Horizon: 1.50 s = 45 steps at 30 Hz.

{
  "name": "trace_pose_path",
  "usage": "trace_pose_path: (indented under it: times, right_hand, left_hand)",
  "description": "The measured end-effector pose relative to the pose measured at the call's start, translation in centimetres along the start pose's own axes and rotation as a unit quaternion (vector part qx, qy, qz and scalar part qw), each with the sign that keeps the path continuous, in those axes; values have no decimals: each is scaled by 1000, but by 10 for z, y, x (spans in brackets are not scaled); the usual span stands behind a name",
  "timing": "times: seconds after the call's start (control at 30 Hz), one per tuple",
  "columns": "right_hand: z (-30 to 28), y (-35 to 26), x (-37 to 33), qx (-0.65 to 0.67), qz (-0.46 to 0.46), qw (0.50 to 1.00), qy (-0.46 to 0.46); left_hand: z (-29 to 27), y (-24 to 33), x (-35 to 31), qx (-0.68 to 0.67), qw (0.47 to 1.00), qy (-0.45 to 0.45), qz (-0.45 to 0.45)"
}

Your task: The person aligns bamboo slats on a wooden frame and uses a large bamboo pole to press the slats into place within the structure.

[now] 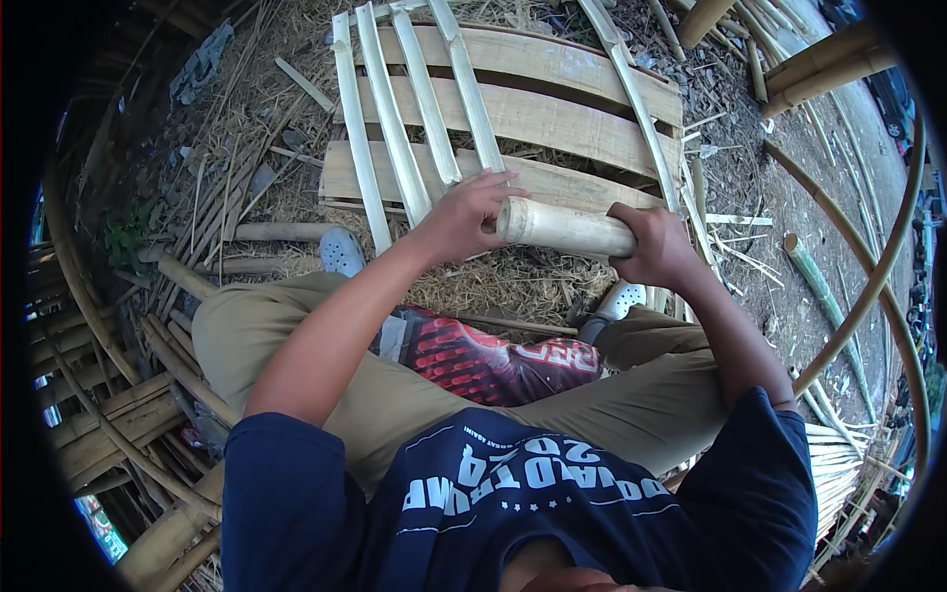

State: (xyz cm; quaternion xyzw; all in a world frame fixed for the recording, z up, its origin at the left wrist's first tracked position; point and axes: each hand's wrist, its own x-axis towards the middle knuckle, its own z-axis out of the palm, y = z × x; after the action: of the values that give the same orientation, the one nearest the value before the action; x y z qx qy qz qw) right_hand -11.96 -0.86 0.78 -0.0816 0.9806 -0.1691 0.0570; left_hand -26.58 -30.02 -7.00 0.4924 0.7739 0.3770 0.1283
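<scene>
A short, pale length of bamboo (pixel 564 227) lies level between my hands, in front of my knees. My left hand (pixel 469 215) is at its left end, fingers curled over the rim. At the other end my right hand (pixel 656 245) wraps round the tube. Just beyond is a low wooden slatted platform (pixel 552 113). Several long split bamboo strips (pixel 390 118) lie side by side across its left part, their near ends close to my left hand. Another strip (pixel 641 104) crosses its right side.
Bamboo poles and offcuts (pixel 178 365) are piled at the left. Curved bamboo poles (pixel 868 266) cross at the right, near a greenish bamboo piece (pixel 827 281). Thick bamboo poles (pixel 829 71) jut in at the upper right. Shavings and straw (pixel 464 288) litter the ground. A red-and-black printed cloth (pixel 493 360) lies between my legs.
</scene>
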Motion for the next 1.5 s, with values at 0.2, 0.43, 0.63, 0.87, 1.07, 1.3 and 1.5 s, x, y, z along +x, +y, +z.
trace_pose_path:
  times: [0.2,0.43,0.63,0.87,1.07,1.3,1.5]
  right_hand:
    - [2,2,-2,-36,-5,999,-8]
    - [16,4,-2,-39,0,999,-15]
    - [8,8,1,-37,-5,999,-10]
    - [15,7,1,-86,12,996,-34]
    - [15,7,-1,-31,3,999,-15]
    - [18,-1,-8,59,2,998,31]
    - [19,-3,-1,-33,22,999,-33]
  left_hand:
    - [0,-11,-1,65,996,-28,58]
    - [3,-11,0,47,997,-9,64]
    - [-1,-10,-2,39,998,-4,49]
    - [-1,-11,0,47,997,-8,56]
    - [2,-9,-1,39,998,-5,40]
    - [2,-6,-2,22,1000,-1,22]
    - [3,-8,-1,38,999,-9,15]
